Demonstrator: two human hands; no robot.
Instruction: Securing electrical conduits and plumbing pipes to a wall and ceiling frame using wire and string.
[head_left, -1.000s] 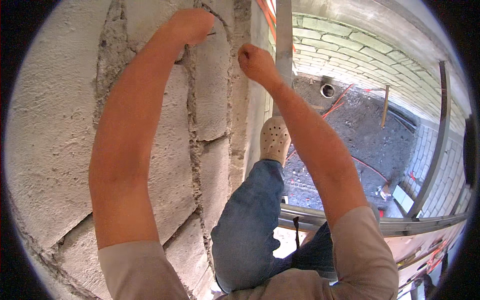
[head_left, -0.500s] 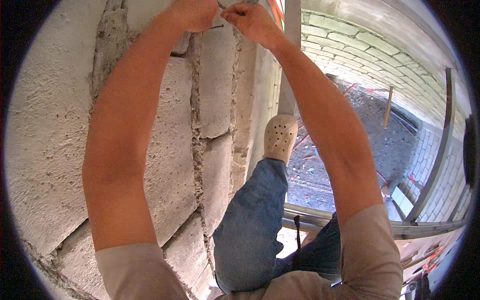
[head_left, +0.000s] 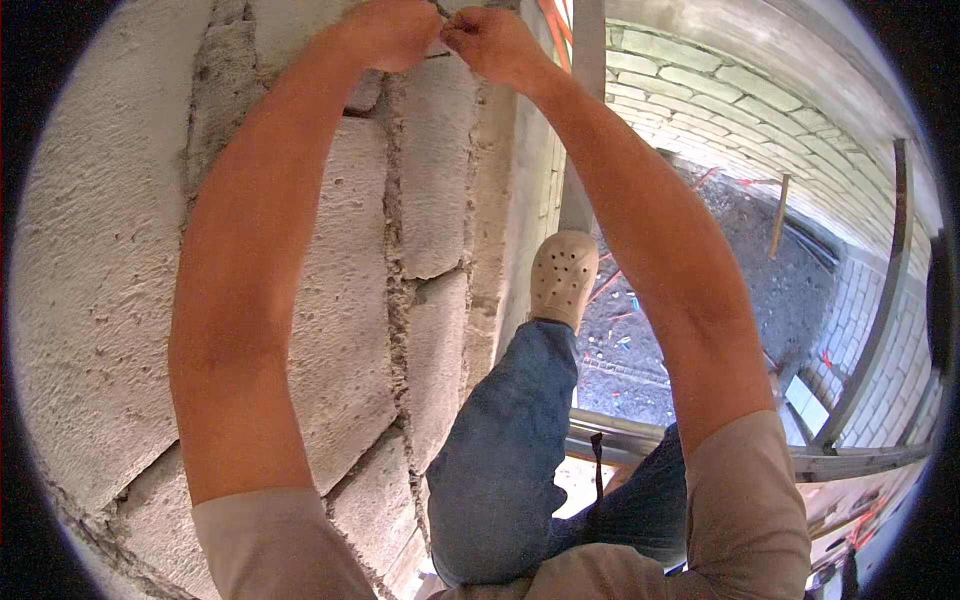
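Both my hands are raised against the block wall (head_left: 340, 240), close together at the top of the view. My left hand (head_left: 392, 36) is closed, its fingers curled out of sight, so what it grips is hidden. Fingertips of my right hand (head_left: 495, 42) are pinched together beside it, on something too small to make out. A thin dark strand (head_left: 439, 9) shows in the gap above the fingertips. Just below them, a short dark piece like a nail or wire end (head_left: 438, 55) is mostly covered.
My foot in a beige perforated clog (head_left: 564, 278) rests on a narrow beam (head_left: 580, 190). Lower down to the right are a metal rail (head_left: 640, 432) and an upright metal post (head_left: 885, 290). Far below lies a dirt floor (head_left: 720, 250) with debris, bordered by another block wall (head_left: 700, 75).
My right hand has come slightly lower and nearer to my left hand. More of the nail-like piece showed before; now the hands cover most of it.
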